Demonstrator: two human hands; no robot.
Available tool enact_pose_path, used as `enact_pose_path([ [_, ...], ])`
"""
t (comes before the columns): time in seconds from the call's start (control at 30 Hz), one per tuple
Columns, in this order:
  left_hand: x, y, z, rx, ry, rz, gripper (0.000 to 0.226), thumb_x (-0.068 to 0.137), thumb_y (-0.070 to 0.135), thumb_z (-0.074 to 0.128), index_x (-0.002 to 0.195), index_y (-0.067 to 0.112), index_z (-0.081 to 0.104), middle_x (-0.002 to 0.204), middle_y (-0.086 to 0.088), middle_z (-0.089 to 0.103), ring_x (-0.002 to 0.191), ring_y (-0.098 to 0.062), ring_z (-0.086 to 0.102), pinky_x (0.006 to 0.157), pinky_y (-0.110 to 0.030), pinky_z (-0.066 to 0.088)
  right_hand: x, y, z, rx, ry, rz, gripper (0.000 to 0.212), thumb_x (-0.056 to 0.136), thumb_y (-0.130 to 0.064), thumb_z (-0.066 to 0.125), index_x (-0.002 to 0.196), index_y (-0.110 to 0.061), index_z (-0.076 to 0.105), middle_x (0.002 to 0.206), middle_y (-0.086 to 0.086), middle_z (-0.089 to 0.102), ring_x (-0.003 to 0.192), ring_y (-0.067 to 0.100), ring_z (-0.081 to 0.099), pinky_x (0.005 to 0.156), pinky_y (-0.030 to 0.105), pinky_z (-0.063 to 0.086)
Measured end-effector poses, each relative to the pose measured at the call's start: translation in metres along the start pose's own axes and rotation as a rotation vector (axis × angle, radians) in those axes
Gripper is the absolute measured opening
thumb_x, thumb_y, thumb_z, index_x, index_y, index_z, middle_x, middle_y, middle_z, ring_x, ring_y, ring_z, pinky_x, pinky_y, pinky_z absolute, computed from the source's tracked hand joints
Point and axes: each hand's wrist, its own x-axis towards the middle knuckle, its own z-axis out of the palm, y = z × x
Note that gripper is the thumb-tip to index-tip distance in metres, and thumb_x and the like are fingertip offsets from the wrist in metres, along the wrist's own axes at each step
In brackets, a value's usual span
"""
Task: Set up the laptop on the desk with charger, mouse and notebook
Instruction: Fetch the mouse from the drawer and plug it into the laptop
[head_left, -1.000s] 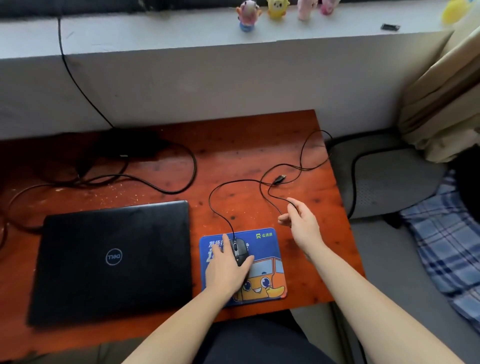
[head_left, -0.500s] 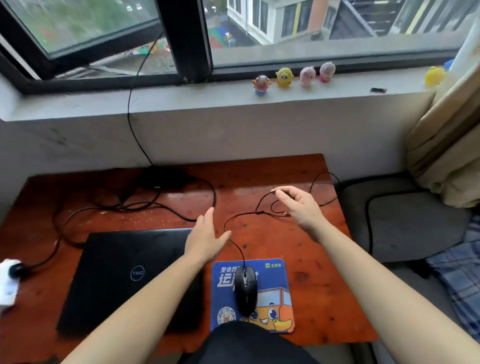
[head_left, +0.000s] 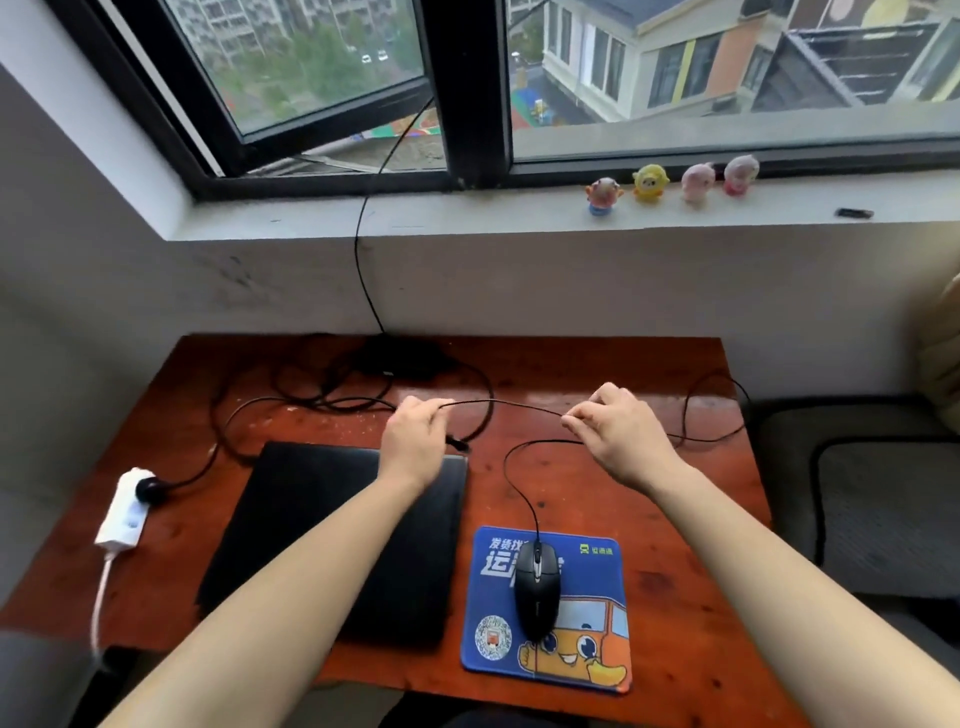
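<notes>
A closed black laptop lies on the reddish wooden desk. To its right a black wired mouse rests on a blue mouse pad with an orange cartoon bus. The thin mouse cable is stretched taut between my hands above the desk. My left hand pinches it near the plug end, which dangles just above the laptop's far right corner. My right hand pinches it further along. The black charger brick sits at the desk's back edge among looped cables.
A white power strip with a black plug lies at the desk's left edge. Several small toy figures stand on the window sill. A grey cushioned seat is right of the desk. A black cable runs up through the open window.
My left hand left the mouse and rose to take the cable's plug end. Both hands pulled the slack cable straight between them. My head tilted up, bringing the window into view.
</notes>
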Motion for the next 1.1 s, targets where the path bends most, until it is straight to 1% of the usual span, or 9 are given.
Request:
enact_pose_path([
  [0.13,-0.006,-0.035,-0.031,0.081,0.027,0.009,0.021,0.098,0.017,0.058,0.111,0.011,0.074,0.1,-0.008,0.06,0.09,-0.024,0.06,0.083,-0.026,0.042,0.008,-0.015,0.016,-0.41,-0.011,-0.089,0.03,0.102,-0.04,0.05,0.101,-0.017,0.07,0.097,0.009,0.063,0.089,0.032,0.06,0.074,0.04,0.044],
  [0.3,-0.001,-0.063,-0.068,0.008,0.168,-0.026,0.023,0.098,0.014,0.056,0.112,0.008,0.073,0.098,-0.013,0.071,0.09,-0.031,0.067,0.087,-0.038,0.052,0.034,-0.059,0.035,-0.168,-0.007,0.162,0.023,0.104,-0.038,0.04,0.111,-0.02,0.053,0.093,0.01,0.072,0.087,0.037,0.068,0.065,0.038,0.041],
  [0.4,0.01,-0.086,-0.092,-0.012,0.251,-0.011,0.022,0.098,0.014,0.056,0.11,0.008,0.074,0.09,-0.011,0.072,0.083,-0.029,0.068,0.081,-0.034,0.052,0.055,-0.094,0.041,-0.019,0.059,0.237,0.018,0.101,-0.034,0.046,0.11,-0.021,0.052,0.103,0.011,0.067,0.096,0.037,0.064,0.073,0.039,0.044],
  [0.53,0.026,-0.128,-0.125,-0.059,0.327,0.021,0.02,0.097,0.012,0.057,0.107,0.008,0.074,0.086,-0.01,0.072,0.078,-0.029,0.068,0.078,-0.034,0.053,0.084,-0.144,0.052,-0.037,0.111,0.22,0.024,0.098,-0.04,0.052,0.111,-0.019,0.054,0.111,0.011,0.062,0.11,0.034,0.057,0.084,0.043,0.047],
  [0.67,0.039,-0.196,-0.165,-0.143,0.342,0.015,0.02,0.096,0.011,0.058,0.108,0.007,0.074,0.089,-0.011,0.074,0.076,-0.029,0.07,0.08,-0.041,0.056,0.115,-0.207,0.08,-0.201,0.149,0.173,0.031,0.097,-0.048,0.051,0.108,-0.019,0.056,0.108,0.01,0.063,0.116,0.031,0.052,0.098,0.045,0.038],
  [0.8,0.047,-0.273,-0.2,-0.199,0.368,-0.002,0.019,0.096,0.01,0.059,0.107,0.007,0.074,0.092,-0.011,0.074,0.078,-0.029,0.071,0.08,-0.041,0.057,0.142,-0.271,0.122,-0.225,0.142,0.126,0.034,0.098,-0.049,0.051,0.109,-0.018,0.059,0.108,0.008,0.064,0.113,0.03,0.055,0.097,0.043,0.04],
  [0.93,0.044,-0.339,-0.222,-0.326,0.371,-0.273,0.022,0.099,0.021,0.052,0.103,0.012,0.072,0.081,-0.003,0.074,0.068,-0.019,0.071,0.073,-0.039,0.059,0.156,-0.338,0.176,-0.109,0.132,0.059,0.029,0.097,-0.035,0.06,0.113,-0.01,0.062,0.139,0.022,0.057,0.129,0.035,0.052,0.105,0.044,0.04],
  [1.0,0.038,-0.36,-0.224,-0.399,0.367,-0.385,0.024,0.101,0.026,0.049,0.095,0.017,0.07,0.074,0.005,0.071,0.058,-0.008,0.068,0.063,-0.033,0.059,0.155,-0.361,0.2,-0.099,0.098,0.049,0.03,0.096,-0.032,0.061,0.114,-0.009,0.063,0.142,0.024,0.055,0.132,0.035,0.05,0.107,0.043,0.039],
  [1.1,0.034,-0.395,-0.216,-0.485,0.326,-0.504,0.027,0.103,0.027,0.045,0.089,0.02,0.067,0.072,0.005,0.069,0.054,-0.006,0.067,0.057,-0.027,0.056,0.16,-0.384,0.239,-0.109,0.025,0.071,0.033,0.097,-0.034,0.058,0.12,-0.011,0.064,0.139,0.017,0.059,0.128,0.034,0.053,0.102,0.042,0.041],
])
